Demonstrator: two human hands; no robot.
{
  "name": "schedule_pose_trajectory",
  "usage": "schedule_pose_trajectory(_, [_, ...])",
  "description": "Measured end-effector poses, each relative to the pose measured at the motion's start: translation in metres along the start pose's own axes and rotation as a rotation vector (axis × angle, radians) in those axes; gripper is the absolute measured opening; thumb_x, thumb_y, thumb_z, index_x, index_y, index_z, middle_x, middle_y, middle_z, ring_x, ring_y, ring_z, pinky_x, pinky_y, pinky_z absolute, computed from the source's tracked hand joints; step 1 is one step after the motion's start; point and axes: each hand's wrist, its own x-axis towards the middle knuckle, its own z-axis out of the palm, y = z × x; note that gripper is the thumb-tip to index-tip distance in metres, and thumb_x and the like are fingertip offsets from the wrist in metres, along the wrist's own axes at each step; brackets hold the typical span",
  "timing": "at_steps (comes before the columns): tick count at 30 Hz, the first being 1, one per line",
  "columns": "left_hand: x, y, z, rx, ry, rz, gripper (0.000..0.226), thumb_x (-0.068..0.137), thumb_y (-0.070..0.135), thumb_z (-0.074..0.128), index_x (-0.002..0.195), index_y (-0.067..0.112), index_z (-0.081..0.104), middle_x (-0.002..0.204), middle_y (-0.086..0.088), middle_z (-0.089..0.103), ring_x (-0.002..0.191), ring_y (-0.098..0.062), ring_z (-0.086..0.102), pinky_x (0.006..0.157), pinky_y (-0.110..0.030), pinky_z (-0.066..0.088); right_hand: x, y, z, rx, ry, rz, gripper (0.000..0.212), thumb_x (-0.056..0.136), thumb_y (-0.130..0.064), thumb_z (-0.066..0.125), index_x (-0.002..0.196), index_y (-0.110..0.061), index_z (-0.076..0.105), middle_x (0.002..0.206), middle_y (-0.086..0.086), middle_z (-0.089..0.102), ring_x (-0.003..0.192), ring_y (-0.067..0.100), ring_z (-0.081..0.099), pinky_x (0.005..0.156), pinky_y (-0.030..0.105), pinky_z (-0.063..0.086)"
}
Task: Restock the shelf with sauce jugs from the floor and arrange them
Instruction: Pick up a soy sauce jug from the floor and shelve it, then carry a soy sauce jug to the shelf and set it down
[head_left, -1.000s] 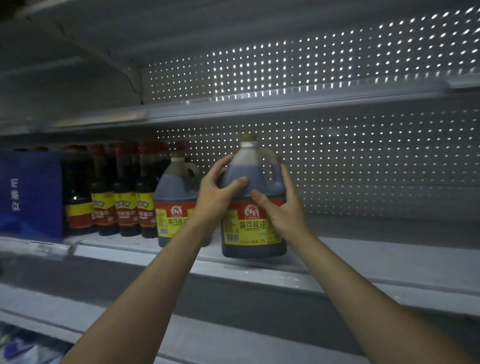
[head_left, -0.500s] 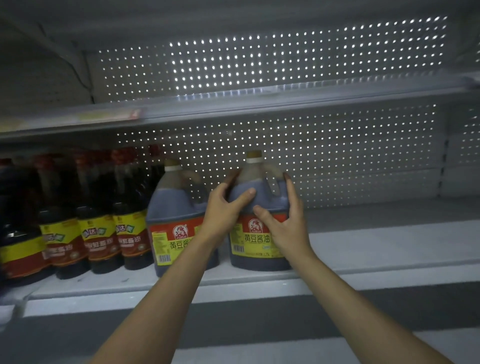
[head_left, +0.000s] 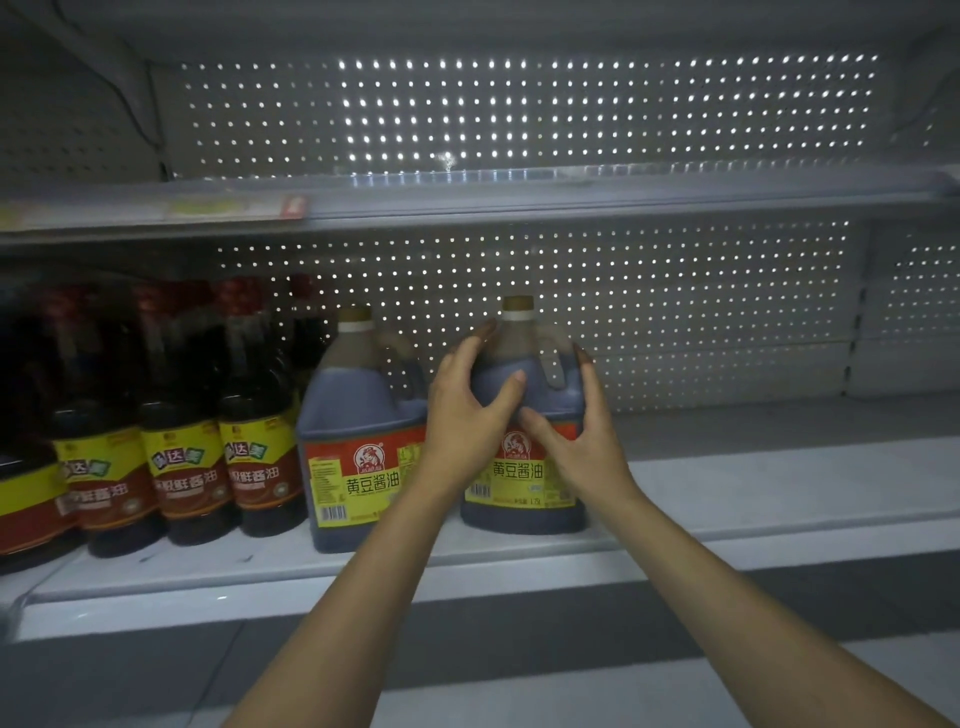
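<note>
Two sauce jugs on a store shelf (head_left: 727, 499), seen from the head camera. The right sauce jug (head_left: 524, 467) stands upright on the shelf board, its base near the front edge and its yellow-and-red label facing the viewer; a tan cap tops its neck. Both hands serve as the grip on this jug. The left hand (head_left: 467, 410) is curled round the jug's left shoulder, thumb laid across the dark front above the label and fingers reaching up toward the neck. The right hand (head_left: 582, 441) is curled round the right side, thumb pressed on the front at the label's upper edge and fingers running up the right shoulder beside the moulded handle. The jug thus lies between the two palms, enclosed on both flanks, with the thumbs close together on its front. The left sauce jug (head_left: 358, 447), of the same make, stands upright just beside it on the left, untouched, partly hidden behind the left wrist. Farther left stands a row of dark sauce bottles (head_left: 187, 441) with red caps and yellow-and-red labels. A perforated back panel (head_left: 675, 312) closes the far side, and an upper shelf (head_left: 519, 200) runs above.
</note>
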Motion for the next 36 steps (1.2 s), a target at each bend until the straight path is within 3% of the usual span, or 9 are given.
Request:
schedule_pose_trajectory(2, [-0.004, 0.016, 0.001, 0.113, 0.078, 0.177, 0.045, 0.093, 0.027, 0.069, 0.137, 0.024, 0.058, 0.129, 0.006, 0.056, 0.124, -0.012, 0.053, 0.106, -0.035, 0.045, -0.001, -0.006, -0.017, -0.074, -0.08, -0.007, 0.089, 0.077, -0.065, 0.078, 0.148, -0.066, 0.024, 0.153, -0.014, 0.042, 0.138, 0.011, 0.05, 0.105, 0.042, 0.053])
schedule_pose_trajectory(5, [-0.012, 0.04, 0.023, 0.352, 0.065, 0.424, 0.033, 0.091, 0.022, 0.068, 0.123, 0.022, 0.064, 0.118, 0.005, 0.059, 0.112, -0.017, 0.055, 0.093, -0.037, 0.044, -0.001, -0.02, -0.074, -0.354, -0.128, -0.094, 0.072, 0.09, -0.061, 0.065, 0.152, -0.039, 0.039, 0.148, -0.009, 0.043, 0.135, 0.009, 0.047, 0.112, 0.039, 0.044])
schedule_pose_trajectory(9, [-0.019, 0.077, 0.113, 0.562, -0.223, 0.473, 0.03, 0.093, 0.031, 0.063, 0.122, 0.026, 0.065, 0.115, 0.003, 0.063, 0.108, -0.022, 0.056, 0.09, -0.039, 0.041, -0.004, -0.032, -0.194, -0.864, -0.172, -0.123, 0.036, 0.101, -0.044, 0.058, 0.135, -0.032, 0.057, 0.129, -0.007, 0.057, 0.116, 0.016, 0.058, 0.097, 0.044, 0.052])
schedule_pose_trajectory(14, [-0.042, 0.17, 0.277, 0.569, -0.569, 0.523, 0.034, 0.094, 0.028, 0.054, 0.125, 0.024, 0.068, 0.117, -0.004, 0.071, 0.103, -0.03, 0.066, 0.093, -0.044, 0.051, -0.054, -0.045, -0.379, -1.326, -0.116, 0.068, 0.034, 0.104, -0.047, 0.047, 0.127, -0.027, 0.063, 0.123, -0.002, 0.069, 0.109, 0.026, 0.065, 0.086, 0.039, 0.051])
schedule_pose_trajectory(24, [-0.211, 0.395, 0.59, 0.429, -1.016, 0.901, 0.034, 0.098, 0.029, 0.051, 0.127, 0.017, 0.064, 0.126, -0.015, 0.066, 0.11, -0.035, 0.064, 0.083, -0.039, 0.05, -0.279, -0.08, -0.714, -1.497, 0.192, 0.675, 0.037, 0.105, -0.037, 0.046, 0.138, -0.02, 0.053, 0.125, 0.01, 0.067, 0.111, 0.034, 0.062, 0.092, 0.045, 0.053])
schedule_pose_trajectory(30, [-0.317, 0.477, 0.712, 0.315, -1.197, 1.073, 0.034, 0.096, 0.031, 0.054, 0.127, 0.017, 0.063, 0.127, -0.016, 0.064, 0.114, -0.036, 0.064, 0.087, -0.04, 0.05, -0.384, -0.078, -0.825, -1.56, 0.324, 0.911, 0.032, 0.103, -0.037, 0.049, 0.131, -0.023, 0.054, 0.125, 0.009, 0.066, 0.107, 0.033, 0.062, 0.079, 0.041, 0.052])
schedule_pose_trajectory(36, [-0.389, 0.505, 0.841, 0.233, -1.359, 1.245, 0.033, 0.099, 0.029, 0.055, 0.128, 0.016, 0.063, 0.132, -0.014, 0.062, 0.116, -0.034, 0.061, 0.081, -0.035, 0.044, -0.439, -0.035, -0.915, -1.54, 0.427, 1.091, 0.036, 0.101, -0.033, 0.051, 0.133, -0.017, 0.055, 0.119, 0.014, 0.068, 0.106, 0.037, 0.064, 0.085, 0.046, 0.055])
